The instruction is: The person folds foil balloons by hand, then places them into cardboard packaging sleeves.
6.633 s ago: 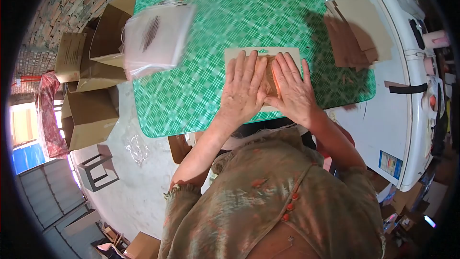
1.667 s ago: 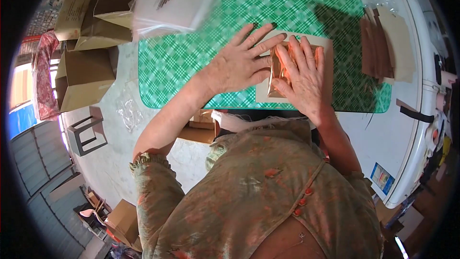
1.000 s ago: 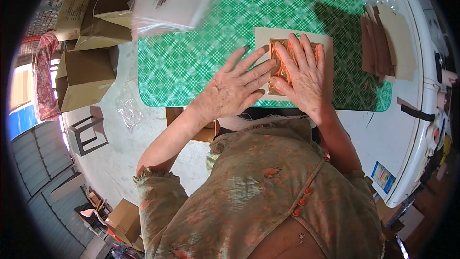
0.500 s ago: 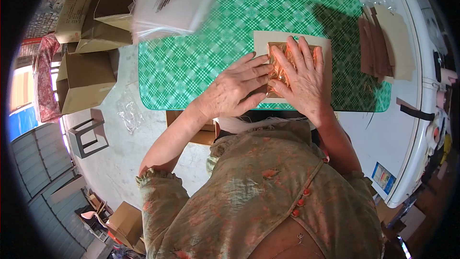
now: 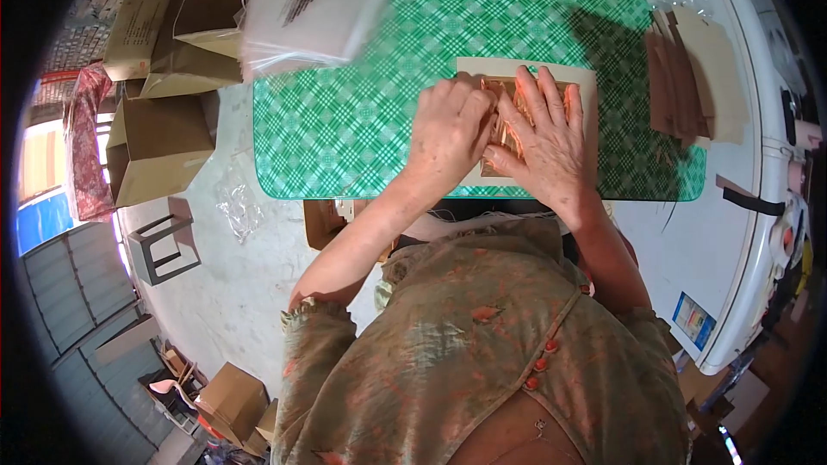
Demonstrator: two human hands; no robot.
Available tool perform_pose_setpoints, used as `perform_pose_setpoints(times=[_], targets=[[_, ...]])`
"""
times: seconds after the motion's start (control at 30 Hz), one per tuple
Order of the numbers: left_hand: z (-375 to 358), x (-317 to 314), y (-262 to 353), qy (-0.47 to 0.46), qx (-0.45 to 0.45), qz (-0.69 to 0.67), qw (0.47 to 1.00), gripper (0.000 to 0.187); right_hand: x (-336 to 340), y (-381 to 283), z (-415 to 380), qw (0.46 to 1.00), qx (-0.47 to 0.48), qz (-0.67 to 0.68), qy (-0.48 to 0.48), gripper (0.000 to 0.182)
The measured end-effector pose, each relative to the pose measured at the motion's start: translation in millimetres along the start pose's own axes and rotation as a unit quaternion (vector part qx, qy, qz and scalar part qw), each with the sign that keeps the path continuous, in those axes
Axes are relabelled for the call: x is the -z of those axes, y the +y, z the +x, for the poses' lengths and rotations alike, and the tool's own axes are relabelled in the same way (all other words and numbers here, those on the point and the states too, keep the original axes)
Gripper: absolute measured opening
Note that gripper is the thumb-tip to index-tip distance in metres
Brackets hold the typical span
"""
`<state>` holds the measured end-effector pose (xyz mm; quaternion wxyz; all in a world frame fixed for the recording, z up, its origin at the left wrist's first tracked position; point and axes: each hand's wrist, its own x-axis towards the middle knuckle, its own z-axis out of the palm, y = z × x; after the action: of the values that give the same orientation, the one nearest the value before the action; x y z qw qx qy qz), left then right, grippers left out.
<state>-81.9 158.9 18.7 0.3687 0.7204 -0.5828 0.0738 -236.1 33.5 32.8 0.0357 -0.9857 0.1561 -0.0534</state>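
Table (image 5: 345, 138), covered in green and white checked cloth, rounded at the near corners; the person sits or stands close against its near edge

Cartons (image 5: 159, 146), brown, several, at least two with flaps open, set just beyond the table's left side

Stack of clear plastic sleeves (image 5: 332, 9), loosely squared, on the table's far left area, well apart from both hands; dark marking on the upper face

Brown card pieces (image 5: 668, 86), overlapping, at the table's right side, with a beige sheet (image 5: 719, 77) just beside and partly under them

Beige board (image 5: 589, 112), lying flat near the table's near edge, bare margins visible along its far and right sides

Right hand (image 5: 551, 142), palm down, fingers spread, gripping nothing; it lies flat across the item below and appears to bear it against the board

Left hand (image 5: 448, 125), fingers curled in and drawn together at that item's left edge, close to the right thumb; whether a fold is pinched between the fingertips cannot be told, as the knuckles hide them

Coppery panel (image 5: 506, 134), shiny, creased, film-like on its surface, lying on the board and largely covered by the hands

Step in hand, as judged: working the panel's left edge with one hand while the other steadies it; the next move calls for firm, even pressure from the right palm and light, precise left fingertips, so that the creased surface neither shifts nor tears
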Motion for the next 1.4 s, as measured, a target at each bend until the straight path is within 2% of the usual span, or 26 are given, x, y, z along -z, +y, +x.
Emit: perform_pose_setpoints(times=[0.1,0.2,0.3,0.6,0.8,0.9,1.0,1.03,1.13,1.17,1.3,1.4], targets=[[3.1,-5.2,10.2,0.022,0.071,0.055,0.996,0.035,-0.7,0.6,0.0,0.999,0.007,0.019,0.027,0.08],[5.7,-7.1,14.6,0.038,0.082,0.072,0.993,0.034,0.0,-0.4,0.5,0.999,0.005,0.023,0.035,0.079],[9.0,-5.8,16.2,0.021,0.094,0.088,0.991,0.043,-0.4,-0.3,0.6,0.999,0.008,0.028,0.041,0.079],[22.5,-14.3,3.5,0.024,0.148,0.081,0.985,0.026,-3.4,0.9,1.0,0.998,0.009,0.04,0.048,0.084],[23.9,-21.0,1.1,0.052,0.124,0.099,0.986,0.023,-2.5,-0.2,1.6,0.997,0.003,0.048,0.053,0.086],[23.8,-15.7,4.8,0.018,0.134,0.094,0.986,0.026,-3.6,0.0,1.2,0.997,-0.001,0.052,0.054,0.086],[26.3,-18.8,16.0,0.091,0.059,-0.062,0.992,0.034,-9.0,1.6,-0.1,0.999,-0.008,0.027,0.026,0.086],[25.0,-13.8,22.1,0.02,0.084,-0.158,0.984,0.053,-8.8,0.9,0.0,0.999,-0.01,0.037,0.038,0.085],[22.3,-16.1,40.9,-0.076,0.185,-0.316,0.927,0.07,-7.0,-4.0,2.5,0.996,-0.02,0.057,0.066,0.082],[22.8,-18.2,36.3,-0.126,0.172,-0.311,0.926,0.079,-7.2,-4.5,3.0,0.996,-0.027,0.058,0.067,0.081],[26.4,-16.6,37.8,-0.143,0.167,-0.305,0.927,0.087,-4.8,-5.1,4.4,0.992,-0.038,0.079,0.087,0.074],[25.1,-22.5,34.1,-0.145,0.105,-0.206,0.962,0.085,0.1,-3.9,6.7,0.99,-0.031,0.097,0.093,0.068]])
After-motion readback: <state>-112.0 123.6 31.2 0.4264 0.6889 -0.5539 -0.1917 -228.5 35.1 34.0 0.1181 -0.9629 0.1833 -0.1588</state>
